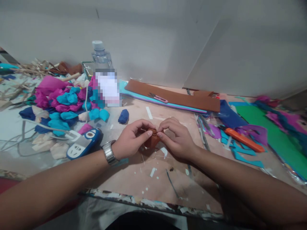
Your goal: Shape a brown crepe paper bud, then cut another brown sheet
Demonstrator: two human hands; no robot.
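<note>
Over the middle of the table, my left hand (133,138) and my right hand (178,137) meet at a small piece of brown crepe paper (151,142). Thumb and fingers of each hand pinch its gathered upper edge, while the rest hangs down between them. My fingers cover part of it. A dark blue crumpled paper piece (123,117) lies on the table just beyond my left hand. On my left wrist is a metal-band watch (109,152).
Pink, blue and cream crumpled pieces (69,99) heap at the left, beside a blue-white power socket (83,143) with cables. Behind stand a phone (109,88) and a bottle (102,57). Small scissors (158,97) rest on brown sheets (172,95). An orange cutter (244,140) lies right.
</note>
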